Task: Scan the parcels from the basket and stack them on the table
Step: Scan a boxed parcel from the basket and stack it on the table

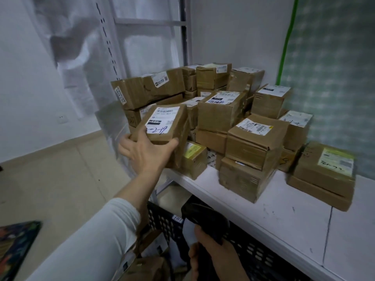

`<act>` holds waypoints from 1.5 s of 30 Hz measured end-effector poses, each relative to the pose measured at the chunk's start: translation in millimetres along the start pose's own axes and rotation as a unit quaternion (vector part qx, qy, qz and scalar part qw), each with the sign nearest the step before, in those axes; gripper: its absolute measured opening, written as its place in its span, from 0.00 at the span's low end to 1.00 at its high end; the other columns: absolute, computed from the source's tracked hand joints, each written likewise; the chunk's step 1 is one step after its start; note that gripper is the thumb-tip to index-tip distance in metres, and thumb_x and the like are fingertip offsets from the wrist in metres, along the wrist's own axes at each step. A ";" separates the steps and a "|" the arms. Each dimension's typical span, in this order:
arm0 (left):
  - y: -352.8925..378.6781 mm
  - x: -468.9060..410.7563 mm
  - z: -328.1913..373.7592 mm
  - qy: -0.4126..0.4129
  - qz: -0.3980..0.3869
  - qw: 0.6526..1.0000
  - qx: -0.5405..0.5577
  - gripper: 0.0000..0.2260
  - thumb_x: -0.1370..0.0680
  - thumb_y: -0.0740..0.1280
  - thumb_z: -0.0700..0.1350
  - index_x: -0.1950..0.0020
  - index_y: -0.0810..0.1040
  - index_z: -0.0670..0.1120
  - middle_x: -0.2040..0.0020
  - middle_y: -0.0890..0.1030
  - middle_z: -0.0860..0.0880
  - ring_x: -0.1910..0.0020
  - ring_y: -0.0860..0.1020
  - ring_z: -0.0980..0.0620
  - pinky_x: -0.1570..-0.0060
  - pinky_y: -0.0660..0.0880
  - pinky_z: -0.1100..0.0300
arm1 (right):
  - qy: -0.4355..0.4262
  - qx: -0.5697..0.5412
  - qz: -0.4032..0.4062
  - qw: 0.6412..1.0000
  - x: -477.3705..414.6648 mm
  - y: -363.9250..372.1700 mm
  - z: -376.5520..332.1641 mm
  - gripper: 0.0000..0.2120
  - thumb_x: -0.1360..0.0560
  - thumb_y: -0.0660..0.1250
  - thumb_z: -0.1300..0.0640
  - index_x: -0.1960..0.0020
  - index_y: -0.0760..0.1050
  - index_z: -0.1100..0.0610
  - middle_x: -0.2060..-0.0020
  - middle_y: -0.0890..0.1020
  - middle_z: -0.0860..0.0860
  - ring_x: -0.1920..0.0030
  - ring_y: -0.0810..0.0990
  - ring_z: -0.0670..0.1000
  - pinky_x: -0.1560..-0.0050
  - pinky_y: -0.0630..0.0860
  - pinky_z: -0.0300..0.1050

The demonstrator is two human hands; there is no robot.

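Observation:
My left hand (pixel 147 152) grips a brown cardboard parcel (pixel 168 126) with a white label, holding it tilted against the left end of the pile of parcels (pixel 223 116) on the white table (pixel 284 216). My right hand (pixel 215 250) is low at the bottom centre, closed around the handle of a black barcode scanner (pixel 205 218). The black perforated basket (pixel 253 254) stands below the table's front edge, with more parcels (pixel 146 262) partly visible inside it behind my left sleeve.
Two flat boxes (pixel 324 173) lie stacked at the table's right end. A white metal shelf frame (pixel 142 37) stands behind the pile. The beige floor (pixel 50 179) lies to the left, with a colourful flat object (pixel 14 246) at the bottom left.

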State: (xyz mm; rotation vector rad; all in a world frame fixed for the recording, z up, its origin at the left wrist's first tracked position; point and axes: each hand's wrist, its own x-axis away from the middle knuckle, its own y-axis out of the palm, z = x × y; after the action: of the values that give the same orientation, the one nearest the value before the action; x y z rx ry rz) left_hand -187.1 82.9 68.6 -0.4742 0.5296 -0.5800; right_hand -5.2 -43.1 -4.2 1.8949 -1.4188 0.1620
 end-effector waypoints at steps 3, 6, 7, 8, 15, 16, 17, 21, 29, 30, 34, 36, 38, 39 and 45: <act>12.0 5.4 0.5 -0.059 -0.014 0.998 -0.027 0.39 0.38 0.74 0.61 0.31 0.66 0.51 0.29 0.55 0.40 0.29 0.52 0.40 0.34 0.63 0.44 | 0.006 0.064 0.001 0.998 3.8 -10.1 -6.9 0.14 0.28 0.71 0.58 0.63 0.79 0.70 0.78 0.75 0.60 0.82 0.73 0.54 0.77 0.73 0.38; 28.2 3.0 13.3 -0.117 -0.029 0.992 -0.027 0.44 0.38 0.75 0.63 0.29 0.62 0.47 0.28 0.53 0.39 0.29 0.51 0.39 0.34 0.62 0.44 | 0.017 0.078 0.036 0.996 3.3 -19.5 -10.9 0.19 0.27 0.71 0.56 0.71 0.76 0.68 0.78 0.74 0.61 0.82 0.72 0.55 0.78 0.72 0.38; 34.0 2.4 19.0 -0.132 -0.038 0.990 -0.021 0.47 0.38 0.76 0.63 0.27 0.59 0.46 0.27 0.52 0.38 0.28 0.50 0.38 0.33 0.61 0.44 | 0.018 0.080 0.041 0.996 7.0 -20.1 -14.1 0.19 0.27 0.71 0.56 0.70 0.76 0.68 0.78 0.75 0.61 0.81 0.72 0.55 0.78 0.72 0.38; 39.2 2.3 24.6 -0.142 -0.042 0.989 -0.011 0.49 0.38 0.76 0.63 0.27 0.58 0.45 0.26 0.51 0.38 0.28 0.51 0.38 0.32 0.60 0.45 | 0.010 0.087 0.047 0.995 7.5 -23.0 -15.6 0.19 0.26 0.70 0.56 0.70 0.76 0.68 0.78 0.75 0.60 0.81 0.72 0.54 0.79 0.71 0.37; 63.0 -8.5 20.9 -0.127 -0.074 0.987 0.061 0.40 0.29 0.74 0.49 0.25 0.55 0.43 0.29 0.65 0.40 0.30 0.60 0.38 0.32 0.62 0.46 | -0.035 0.030 0.077 0.996 5.9 -29.7 -23.2 0.19 0.24 0.66 0.65 0.74 0.80 0.58 0.69 0.83 0.64 0.54 0.77 0.63 0.77 0.73 0.32; 65.3 -13.2 16.3 -0.120 -0.073 0.988 0.065 0.36 0.28 0.74 0.49 0.27 0.59 0.43 0.31 0.68 0.41 0.31 0.63 0.38 0.33 0.64 0.45 | -0.028 0.007 0.092 0.995 3.6 -29.4 -19.6 0.15 0.23 0.64 0.65 0.66 0.83 0.60 0.55 0.82 0.69 0.46 0.76 0.65 0.63 0.78 0.35; 67.7 -17.2 12.7 -0.108 -0.077 0.988 0.074 0.31 0.28 0.73 0.48 0.29 0.64 0.44 0.33 0.71 0.42 0.33 0.66 0.39 0.33 0.66 0.44 | -0.022 -0.005 0.091 0.996 4.7 -24.6 -21.4 0.11 0.22 0.62 0.64 0.58 0.82 0.63 0.44 0.77 0.71 0.38 0.73 0.66 0.47 0.76 0.41; 72.5 -22.3 11.1 -0.055 -0.121 0.986 0.101 0.23 0.27 0.73 0.47 0.35 0.73 0.45 0.37 0.75 0.43 0.38 0.74 0.41 0.36 0.70 0.46 | -0.015 0.024 0.059 0.998 0.6 -26.2 -10.0 0.14 0.31 0.71 0.54 0.59 0.79 0.67 0.61 0.80 0.68 0.53 0.81 0.66 0.51 0.78 0.52; 67.5 -17.3 -7.0 -0.014 -0.177 0.977 0.116 0.25 0.27 0.72 0.46 0.32 0.68 0.47 0.33 0.73 0.46 0.34 0.72 0.44 0.33 0.68 0.47 | 0.026 0.070 0.044 0.996 -12.1 -22.9 1.5 0.21 0.27 0.70 0.52 0.71 0.76 0.67 0.77 0.75 0.61 0.79 0.72 0.56 0.73 0.73 0.42; 65.6 -16.7 -10.9 -0.017 -0.185 0.975 0.122 0.26 0.27 0.73 0.46 0.32 0.68 0.47 0.32 0.73 0.46 0.34 0.72 0.45 0.33 0.69 0.47 | 0.029 0.069 0.043 0.996 -13.7 -22.0 3.8 0.20 0.28 0.71 0.52 0.71 0.76 0.67 0.76 0.74 0.61 0.78 0.72 0.56 0.72 0.73 0.43; 59.7 -17.0 -20.2 -0.005 -0.206 0.967 0.147 0.29 0.27 0.73 0.43 0.29 0.66 0.48 0.33 0.74 0.49 0.35 0.73 0.47 0.33 0.69 0.48 | 0.031 0.082 0.037 0.995 -18.8 -13.3 10.8 0.21 0.40 0.74 0.47 0.71 0.76 0.67 0.77 0.74 0.60 0.77 0.72 0.56 0.69 0.73 0.45; 60.3 -17.9 -18.5 0.003 -0.210 0.967 0.147 0.32 0.27 0.72 0.42 0.26 0.61 0.47 0.32 0.72 0.48 0.33 0.72 0.48 0.32 0.68 0.49 | 0.027 0.092 0.041 0.995 -20.1 -9.0 11.9 0.22 0.42 0.74 0.46 0.72 0.77 0.67 0.77 0.75 0.60 0.77 0.72 0.55 0.69 0.73 0.45; 63.4 -20.8 -14.8 0.015 -0.204 0.971 0.121 0.35 0.26 0.72 0.43 0.24 0.57 0.47 0.30 0.70 0.46 0.32 0.70 0.46 0.31 0.66 0.48 | 0.031 0.091 0.040 0.995 -20.2 -7.2 12.4 0.21 0.40 0.73 0.47 0.72 0.77 0.67 0.77 0.75 0.60 0.77 0.72 0.55 0.70 0.73 0.44; 65.8 -22.9 -13.4 0.017 -0.201 0.973 0.108 0.36 0.26 0.72 0.44 0.23 0.56 0.48 0.29 0.69 0.45 0.31 0.69 0.45 0.31 0.65 0.47 | 0.034 0.092 0.039 0.994 -21.0 -7.4 12.3 0.21 0.37 0.73 0.48 0.72 0.77 0.67 0.77 0.75 0.60 0.77 0.72 0.55 0.71 0.72 0.44; 76.5 -36.7 -10.0 0.024 -0.197 0.979 0.057 0.37 0.25 0.71 0.48 0.22 0.52 0.50 0.30 0.68 0.43 0.31 0.68 0.42 0.31 0.65 0.47 | 0.031 0.094 0.038 0.994 -27.8 -13.0 11.2 0.20 0.35 0.73 0.49 0.72 0.76 0.67 0.77 0.74 0.60 0.79 0.72 0.55 0.73 0.72 0.43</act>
State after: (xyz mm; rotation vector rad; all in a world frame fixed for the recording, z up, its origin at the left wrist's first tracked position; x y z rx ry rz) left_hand -189.6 159.4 30.8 -0.4586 0.4466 -0.9981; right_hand -8.1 -27.3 -32.6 1.9681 -1.4784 0.3997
